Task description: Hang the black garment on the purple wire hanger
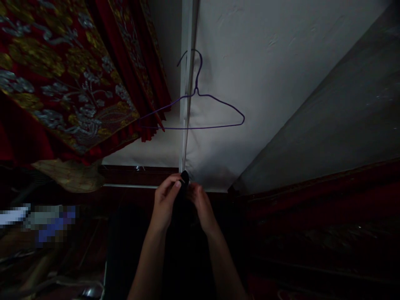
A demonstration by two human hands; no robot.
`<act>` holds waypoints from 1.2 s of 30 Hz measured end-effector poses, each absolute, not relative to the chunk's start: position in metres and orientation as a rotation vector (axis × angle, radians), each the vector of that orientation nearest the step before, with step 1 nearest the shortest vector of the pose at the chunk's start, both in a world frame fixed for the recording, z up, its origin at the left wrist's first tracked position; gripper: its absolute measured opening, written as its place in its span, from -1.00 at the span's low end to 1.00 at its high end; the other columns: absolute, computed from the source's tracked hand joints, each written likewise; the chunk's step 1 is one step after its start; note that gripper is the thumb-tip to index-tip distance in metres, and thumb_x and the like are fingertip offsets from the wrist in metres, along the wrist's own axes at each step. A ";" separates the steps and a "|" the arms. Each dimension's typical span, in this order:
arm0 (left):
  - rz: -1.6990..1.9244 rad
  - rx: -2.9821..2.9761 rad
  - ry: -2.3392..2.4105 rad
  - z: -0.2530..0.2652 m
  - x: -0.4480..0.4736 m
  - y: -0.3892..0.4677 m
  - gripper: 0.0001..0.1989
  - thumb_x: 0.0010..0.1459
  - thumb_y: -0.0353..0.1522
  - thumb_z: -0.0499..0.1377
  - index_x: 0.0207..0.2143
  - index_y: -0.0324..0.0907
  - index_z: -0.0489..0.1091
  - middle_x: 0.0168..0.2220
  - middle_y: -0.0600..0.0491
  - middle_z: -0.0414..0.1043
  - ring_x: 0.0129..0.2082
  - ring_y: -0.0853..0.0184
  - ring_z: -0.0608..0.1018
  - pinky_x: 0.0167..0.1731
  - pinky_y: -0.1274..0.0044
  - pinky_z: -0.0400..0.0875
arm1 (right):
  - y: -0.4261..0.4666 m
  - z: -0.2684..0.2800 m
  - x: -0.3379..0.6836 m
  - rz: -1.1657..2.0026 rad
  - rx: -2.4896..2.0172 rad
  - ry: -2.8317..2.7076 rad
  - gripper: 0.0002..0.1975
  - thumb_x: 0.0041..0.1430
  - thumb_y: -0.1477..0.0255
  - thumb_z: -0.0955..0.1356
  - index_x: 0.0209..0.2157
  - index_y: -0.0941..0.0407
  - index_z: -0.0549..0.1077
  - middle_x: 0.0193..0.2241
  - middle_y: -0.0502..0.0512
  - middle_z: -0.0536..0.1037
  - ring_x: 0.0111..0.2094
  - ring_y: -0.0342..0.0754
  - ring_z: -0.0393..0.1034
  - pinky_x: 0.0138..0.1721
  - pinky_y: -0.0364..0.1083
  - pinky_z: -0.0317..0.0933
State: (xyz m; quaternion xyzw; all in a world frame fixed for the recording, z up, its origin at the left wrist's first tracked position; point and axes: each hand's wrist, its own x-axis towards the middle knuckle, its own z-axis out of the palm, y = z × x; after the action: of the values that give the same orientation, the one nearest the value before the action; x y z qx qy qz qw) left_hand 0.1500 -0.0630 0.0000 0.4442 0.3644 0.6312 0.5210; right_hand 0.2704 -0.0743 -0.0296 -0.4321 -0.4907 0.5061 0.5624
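Well, red cloth (65, 79): is hanging at upper left.
Purple hanger (196, 92): is showing above both hands.
Left hand (166, 196): is pinching a black piece (185, 176).
Right hand (201, 203): is curving nearby; cannot tell its grip.
Black piece: is sitting between the hands, below the hanger.

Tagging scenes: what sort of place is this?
Probably a dim room where clothes or textiles are handled; exact use unclear. The hanger and embroidered red cloth suggest it.

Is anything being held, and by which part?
The left hand pinches a black thing at its edge; whether the right hand grips it too is unclear.
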 end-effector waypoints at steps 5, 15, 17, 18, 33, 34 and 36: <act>1.613 1.268 1.001 0.010 0.144 -0.066 -0.87 0.26 -0.24 0.26 -0.24 -0.08 0.57 -0.07 0.00 0.49 0.01 0.24 0.52 0.08 0.45 0.35 | -0.081 -0.007 0.256 1.354 -0.773 -1.245 -0.53 0.24 0.10 0.40 0.10 0.00 0.39 0.07 0.11 0.51 0.15 0.05 0.38 0.23 0.00 0.19; 1.265 1.717 0.968 -0.018 0.109 -0.052 -0.59 0.42 -0.11 -0.04 -0.01 -0.12 0.48 -0.19 -0.10 0.57 -0.18 0.20 0.59 -0.17 0.44 0.51 | -0.058 0.022 0.272 1.216 -0.949 -1.549 -0.87 0.18 0.39 0.36 -0.28 0.10 0.55 -0.35 0.02 0.59 -0.29 -0.02 0.46 -0.19 -0.07 0.32; 1.092 1.897 0.964 -0.034 0.097 -0.051 -0.59 0.38 -0.09 0.03 0.01 -0.12 0.51 -0.20 -0.10 0.60 -0.21 0.17 0.62 -0.23 0.44 0.53 | -0.050 0.041 0.291 1.077 -0.948 -1.626 -0.87 0.14 0.46 0.32 -0.40 0.10 0.53 -0.45 -0.02 0.55 -0.38 -0.06 0.42 -0.29 -0.11 0.28; 0.956 1.975 0.976 -0.040 0.091 -0.049 -0.62 0.35 -0.09 0.08 -0.01 -0.11 0.53 -0.21 -0.08 0.61 -0.23 0.17 0.62 -0.24 0.45 0.53 | -0.044 0.051 0.301 0.993 -0.938 -1.653 -0.86 0.11 0.50 0.31 -0.46 0.10 0.51 -0.50 -0.03 0.52 -0.41 -0.08 0.40 -0.32 -0.12 0.26; 0.888 1.680 1.140 0.024 0.048 -0.035 -0.56 0.25 -0.02 0.17 -0.41 -0.23 0.48 -0.44 0.09 0.47 -0.43 0.34 0.46 -0.40 0.56 0.34 | 0.140 0.055 0.317 0.452 -0.897 -1.633 -0.56 0.26 0.01 0.28 -0.27 0.10 0.51 -0.33 0.11 0.57 -0.24 0.05 0.46 -0.14 0.00 0.33; 0.804 1.721 1.133 0.025 0.049 -0.037 -0.54 0.29 -0.02 0.13 -0.39 -0.22 0.49 -0.41 0.08 0.50 -0.42 0.32 0.48 -0.39 0.55 0.36 | 0.142 0.049 0.320 0.509 -0.928 -1.670 -0.54 0.24 -0.02 0.28 -0.30 0.11 0.50 -0.36 0.10 0.56 -0.27 0.04 0.45 -0.18 -0.01 0.32; 0.658 1.850 1.165 0.024 0.048 -0.039 -0.54 0.34 -0.01 0.05 -0.29 -0.18 0.51 -0.32 0.04 0.57 -0.33 0.25 0.55 -0.30 0.51 0.41 | 0.140 0.040 0.330 0.554 -0.980 -1.714 -0.53 0.23 -0.04 0.29 -0.37 0.11 0.48 -0.43 0.05 0.51 -0.34 0.01 0.40 -0.26 -0.05 0.27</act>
State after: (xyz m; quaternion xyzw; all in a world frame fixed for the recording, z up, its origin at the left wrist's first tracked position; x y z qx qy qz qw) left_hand 0.0476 -0.0393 0.0241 0.7369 0.4640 0.2621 0.4160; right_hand 0.3298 0.1397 0.0401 -0.4087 -0.7145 0.2310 0.5188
